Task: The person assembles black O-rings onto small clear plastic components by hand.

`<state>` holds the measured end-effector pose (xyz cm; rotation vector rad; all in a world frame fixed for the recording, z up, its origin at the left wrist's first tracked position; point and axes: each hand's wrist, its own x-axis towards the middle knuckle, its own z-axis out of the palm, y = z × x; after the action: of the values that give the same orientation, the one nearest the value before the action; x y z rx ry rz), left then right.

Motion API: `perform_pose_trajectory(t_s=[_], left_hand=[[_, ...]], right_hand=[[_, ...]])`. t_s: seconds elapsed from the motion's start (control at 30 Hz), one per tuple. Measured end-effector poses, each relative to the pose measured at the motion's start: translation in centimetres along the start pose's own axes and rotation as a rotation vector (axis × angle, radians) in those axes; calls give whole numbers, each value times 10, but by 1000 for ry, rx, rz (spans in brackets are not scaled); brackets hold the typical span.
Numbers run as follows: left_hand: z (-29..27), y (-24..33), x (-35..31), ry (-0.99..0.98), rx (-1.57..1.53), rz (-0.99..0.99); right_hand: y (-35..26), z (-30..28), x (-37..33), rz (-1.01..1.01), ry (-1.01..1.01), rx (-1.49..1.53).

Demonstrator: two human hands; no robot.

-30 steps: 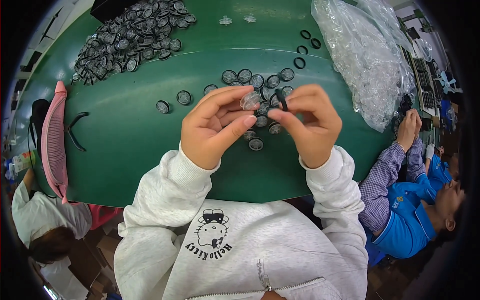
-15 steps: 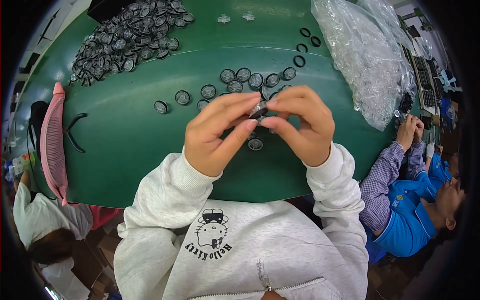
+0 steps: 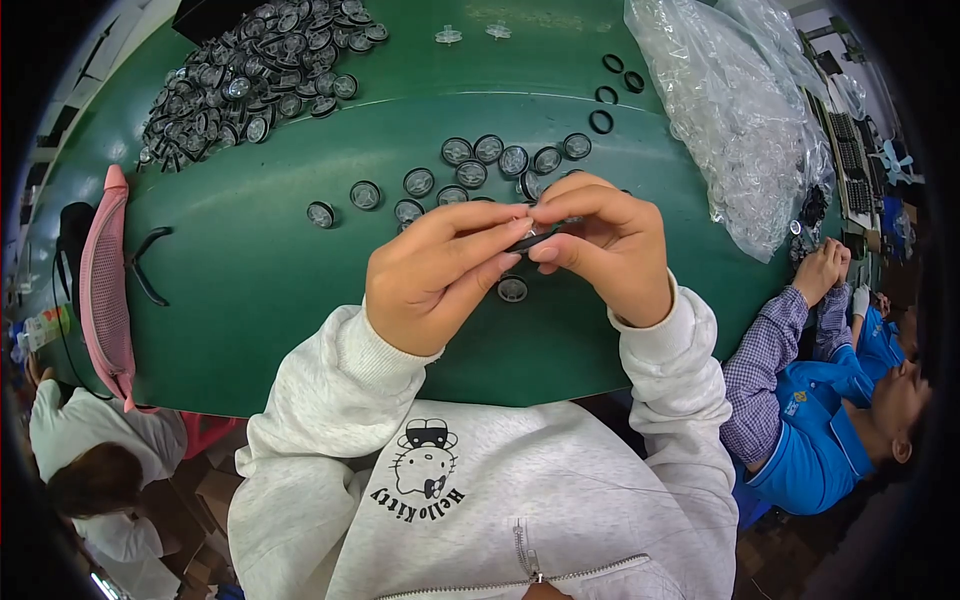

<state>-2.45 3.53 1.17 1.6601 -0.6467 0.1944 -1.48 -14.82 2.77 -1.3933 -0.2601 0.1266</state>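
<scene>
My left hand (image 3: 430,280) and my right hand (image 3: 612,250) meet over the table, thumbs and fingertips pinching a small clear plastic wheel with a black rubber ring (image 3: 530,241). Fingers cover much of it, and the ring appears tilted nearly edge-on. Just below my fingertips lies another clear wheel with a black rim (image 3: 512,289). Beyond my hands several similar wheels lie scattered, one of them a black-rimmed wheel (image 3: 418,181); my fingers partly hide a few.
A heap of black-rimmed wheels (image 3: 270,75) sits far left. Loose black rings (image 3: 600,122) and clear hubs (image 3: 448,36) lie far off, beside a plastic bag of clear parts (image 3: 730,130). Pliers (image 3: 146,265) and a pink mesh pouch (image 3: 106,290) lie left. A co-worker (image 3: 800,400) works at right.
Between my fingertips the wheel and ring have turned, so the black ring now slants toward my right hand. My right fingers have shifted slightly lower.
</scene>
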Motion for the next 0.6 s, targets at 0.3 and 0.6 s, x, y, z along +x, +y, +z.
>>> perform_pose_trajectory(t_s=[0.3, 0.6], left_hand=[[3, -2, -1, 3, -296, -53], [11, 5, -7, 109, -555, -398]], right_hand=[[6, -11, 2, -123, -169, 36], [9, 0, 3, -549, -86, -412]])
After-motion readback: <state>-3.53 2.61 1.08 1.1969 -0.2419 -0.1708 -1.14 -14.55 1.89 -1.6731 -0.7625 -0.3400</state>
